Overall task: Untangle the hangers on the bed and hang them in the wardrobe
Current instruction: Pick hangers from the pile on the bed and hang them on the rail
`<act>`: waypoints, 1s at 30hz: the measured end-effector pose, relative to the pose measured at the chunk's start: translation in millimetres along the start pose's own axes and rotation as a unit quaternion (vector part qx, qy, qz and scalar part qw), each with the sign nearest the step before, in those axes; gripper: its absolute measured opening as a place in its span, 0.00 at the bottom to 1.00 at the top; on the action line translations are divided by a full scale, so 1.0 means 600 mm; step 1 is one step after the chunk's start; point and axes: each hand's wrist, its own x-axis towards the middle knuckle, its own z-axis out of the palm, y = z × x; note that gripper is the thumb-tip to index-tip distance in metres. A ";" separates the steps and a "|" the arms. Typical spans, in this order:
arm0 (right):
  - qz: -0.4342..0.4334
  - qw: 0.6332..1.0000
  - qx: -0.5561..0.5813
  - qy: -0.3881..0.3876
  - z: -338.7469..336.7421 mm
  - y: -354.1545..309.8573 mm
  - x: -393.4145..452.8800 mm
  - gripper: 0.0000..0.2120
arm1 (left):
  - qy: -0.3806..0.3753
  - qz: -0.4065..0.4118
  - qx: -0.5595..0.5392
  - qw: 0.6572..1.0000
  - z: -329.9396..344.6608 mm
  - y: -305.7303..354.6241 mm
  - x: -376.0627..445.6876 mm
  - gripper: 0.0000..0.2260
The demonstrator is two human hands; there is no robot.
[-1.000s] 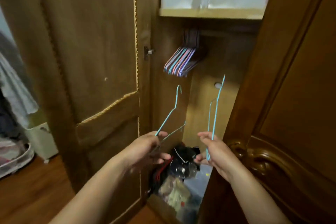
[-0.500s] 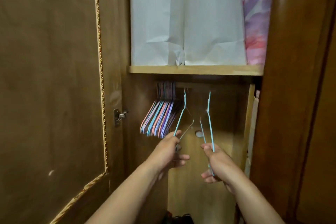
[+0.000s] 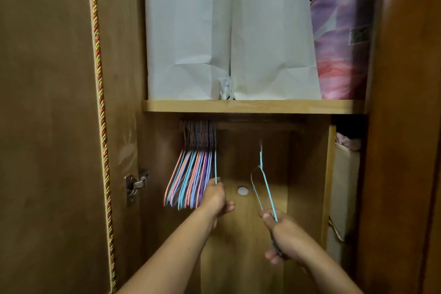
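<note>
Inside the wardrobe (image 3: 238, 222) many hangers (image 3: 191, 179) already hang, while each hand, left hand (image 3: 214, 200) and right hand (image 3: 284, 236), grips one more blue hanger (image 3: 265, 186) near the rail.

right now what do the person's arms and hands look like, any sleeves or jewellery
Both arms are bare up to the bottom edge of the picture: no sleeves show. The left hand and right hand wear no gloves, and no rings, watch or bracelets can be seen on the fingers or wrists. The nails that show look short and unpainted, though the light is dim.
</note>
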 end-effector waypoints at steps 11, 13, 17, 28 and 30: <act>-0.067 0.995 -0.067 0.026 0.041 -0.050 0.036 0.08 | -0.037 0.044 0.361 0.931 -0.092 0.013 -0.026 0.31; -0.084 0.993 -0.076 0.033 0.049 -0.069 0.054 0.09 | 0.007 0.094 0.425 0.900 -0.115 0.021 -0.024 0.31; -0.068 0.995 -0.052 0.043 0.074 -0.118 0.130 0.12 | 0.034 0.117 0.434 0.892 -0.149 0.037 -0.021 0.30; -0.077 0.994 -0.069 -0.040 0.180 -0.112 0.195 0.13 | 0.103 0.127 0.420 0.893 -0.214 0.030 -0.023 0.20; -0.104 0.990 -0.086 -0.046 0.195 -0.115 0.195 0.18 | 0.116 0.125 0.413 0.895 -0.222 0.029 -0.025 0.19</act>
